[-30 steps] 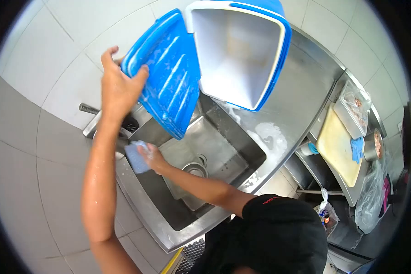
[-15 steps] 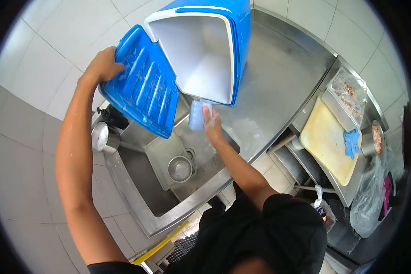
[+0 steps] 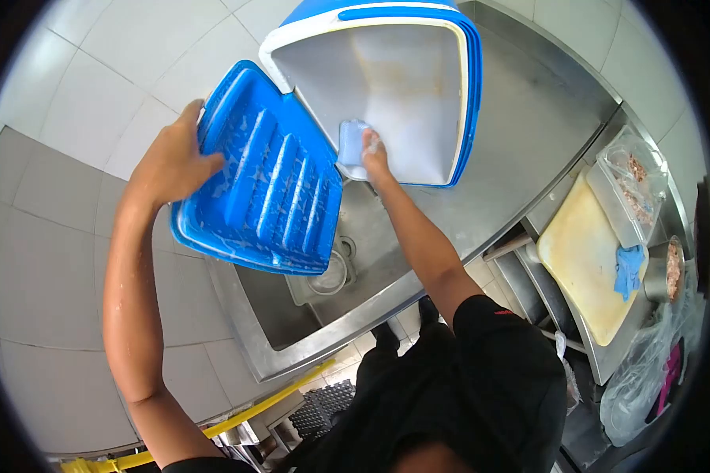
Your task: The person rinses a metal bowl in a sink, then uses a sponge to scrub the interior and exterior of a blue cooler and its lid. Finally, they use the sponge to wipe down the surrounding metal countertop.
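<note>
A blue cooler (image 3: 470,87) with a white interior lies on its side on the steel counter, its mouth facing me. Its hinged blue lid (image 3: 241,185) hangs open to the left, wet with streaks of suds on the ribbed inner face. My left hand (image 3: 173,162) is closed on the lid's outer left edge, fingers behind it and thumb on the inner side. My right hand (image 3: 376,158) grips a pale blue sponge (image 3: 352,143) at the lower left corner of the cooler's mouth, near the hinge side.
Below the lid is a steel sink (image 3: 264,311) with a round metal bowl (image 3: 329,276) in it. To the right, a cutting board (image 3: 576,244) carries a blue cloth or glove (image 3: 628,270) and a clear bag-covered tub (image 3: 627,185). A metal pot (image 3: 661,276) of chopped food stands beside it.
The sponge in my right hand has moved up from below the cooler's rim into its mouth. My left hand still holds the lid, which now covers more of the sink; the view has shifted.
</note>
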Tool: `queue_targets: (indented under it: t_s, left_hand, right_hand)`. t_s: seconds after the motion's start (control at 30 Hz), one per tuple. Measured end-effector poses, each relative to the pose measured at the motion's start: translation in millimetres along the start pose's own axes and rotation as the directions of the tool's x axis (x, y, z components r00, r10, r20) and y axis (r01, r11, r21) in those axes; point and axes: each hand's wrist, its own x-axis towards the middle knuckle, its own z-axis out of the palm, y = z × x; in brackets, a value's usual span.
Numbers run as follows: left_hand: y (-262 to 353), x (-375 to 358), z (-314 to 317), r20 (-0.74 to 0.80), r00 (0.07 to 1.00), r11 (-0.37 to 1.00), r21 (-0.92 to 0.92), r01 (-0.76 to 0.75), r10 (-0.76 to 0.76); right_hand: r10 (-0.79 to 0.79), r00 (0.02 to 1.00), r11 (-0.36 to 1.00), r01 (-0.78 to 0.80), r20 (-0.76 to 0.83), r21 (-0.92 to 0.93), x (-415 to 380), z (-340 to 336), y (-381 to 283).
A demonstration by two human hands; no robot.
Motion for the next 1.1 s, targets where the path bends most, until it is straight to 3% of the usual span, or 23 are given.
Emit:
queue_targets:
  t_s: [0.03, 0.07, 0.1, 0.17, 0.3, 0.4, 0.47, 0.63, 0.67, 0.73, 0.8, 0.83, 0.9, 1.0, 1.03, 1.1]
  left_hand:
    - [3, 10, 2, 0.003, 1.0, 1.0, 0.009, 0.0, 0.0]
    - [5, 22, 6, -0.035, 0.998, 0.997, 0.063, -0.051, 0.053]
    - [6, 35, 8, -0.066, 0.992, 0.988, 0.117, -0.1, 0.108]
    - [11, 64, 6, -0.021, 0.997, 0.987, 0.148, -0.067, 0.071]
    - [10, 103, 16, 0.021, 1.0, 0.993, 0.115, -0.016, 0.013]
    - [8, 126, 20, 0.098, 0.992, 0.992, 0.092, -0.085, 0.076]
    - [9, 138, 19, 0.156, 0.985, 0.992, 0.084, -0.09, 0.076]
    - [16, 162, 22, 0.318, 0.936, 0.984, 0.042, -0.173, 0.151]
    - [13, 164, 23, 0.318, 0.936, 0.983, 0.046, -0.175, 0.152]
    - [8, 163, 28, 0.162, 0.939, 0.953, -0.038, -0.301, 0.303]
    - [16, 160, 27, 0.206, 0.944, 0.966, -0.038, -0.257, 0.259]
    - [19, 159, 27, 0.24, 0.946, 0.976, -0.038, -0.217, 0.219]
    - [13, 159, 31, 0.248, 0.936, 0.968, -0.065, -0.242, 0.251]
    - [5, 164, 34, 0.218, 0.926, 0.949, -0.128, -0.287, 0.309]
    - [8, 164, 33, 0.218, 0.923, 0.947, -0.119, -0.297, 0.317]
    - [17, 157, 32, 0.2, 0.946, 0.96, -0.172, -0.222, 0.255]
  right_hand:
    - [-0.028, 0.996, 0.988, 0.041, 0.09, -0.149, 0, 5, 7]
    - [-0.062, 0.997, 0.992, 0.058, -0.036, -0.115, 3, 22, 26]
    - [-0.059, 0.998, 0.992, 0.054, -0.039, -0.111, 3, 27, 27]
    - [-0.296, 0.946, 0.932, 0.256, -0.131, -0.255, -2, 28, 31]
    - [-0.214, 0.974, 0.952, 0.19, -0.08, -0.239, 2, 22, 28]
    - [-0.076, 0.995, 0.991, 0.069, -0.063, -0.112, 15, 25, 35]
    - [0.001, 0.986, 1.0, 0.002, -0.169, 0.019, 15, 37, 38]
    - [-0.013, 0.97, 0.999, 0.022, -0.242, 0.034, 1, 58, 4]
    - [-0.06, 0.967, 0.998, 0.066, -0.247, 0.019, 6, 64, -9]
    - [-0.2, 0.95, 0.974, 0.218, -0.24, 0.053, 20, 77, -49]
    - [-0.352, 0.9, 0.913, 0.39, -0.257, 0.116, 37, 88, -101]
    - [-0.415, 0.865, 0.878, 0.462, -0.281, 0.127, 49, 93, -125]
    - [-0.665, 0.704, 0.705, 0.702, -0.249, 0.102, 79, 100, -160]
    - [-0.724, 0.65, 0.689, 0.699, -0.229, -0.191, 130, 128, -138]
    - [-0.721, 0.671, 0.69, 0.718, -0.176, -0.093, 154, 123, -129]
    - [-0.733, 0.61, 0.672, 0.72, -0.302, -0.174, 192, 119, -92]
